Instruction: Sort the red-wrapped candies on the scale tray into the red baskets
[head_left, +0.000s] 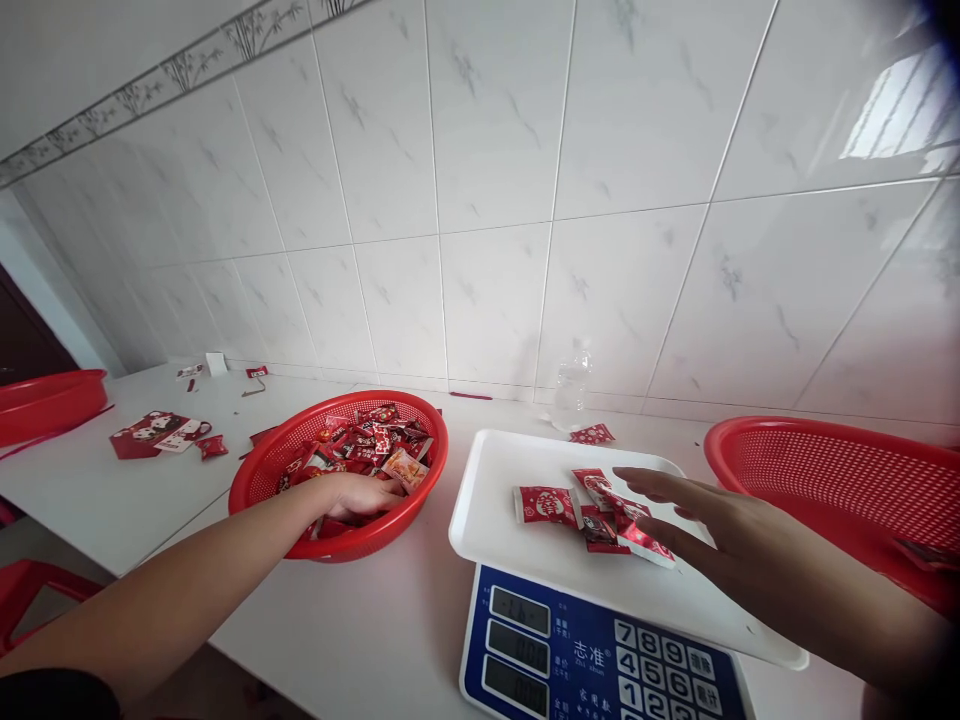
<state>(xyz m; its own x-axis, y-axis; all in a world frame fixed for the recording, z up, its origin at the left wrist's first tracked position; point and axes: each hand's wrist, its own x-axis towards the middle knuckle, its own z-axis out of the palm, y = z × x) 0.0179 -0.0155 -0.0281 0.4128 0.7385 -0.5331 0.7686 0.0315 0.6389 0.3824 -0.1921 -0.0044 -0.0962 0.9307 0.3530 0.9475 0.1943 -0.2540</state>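
Observation:
My left hand (365,494) reaches into a red perforated basket (442,440) full of small red wrapped packets (352,450). Its fingertips are sunk among the packets beside an orange-pink packet (405,469), so their grip is hidden. Over the white tray (491,460) of a digital scale, my right hand (709,515) is stretched out, thumb and fingers apart. Under and beside it lie several red packets on the tray, one of them a flat red-and-white packet (548,506). Below the tray is the scale's blue panel (585,655), with displays and number keys.
A second red basket (817,460) stands at the right. Behind the tray are a clear plastic bottle (572,385) and a stray red packet (592,434). Red printed cards (154,434) lie on the left table, near a red basin (52,400). A tiled wall backs the tables.

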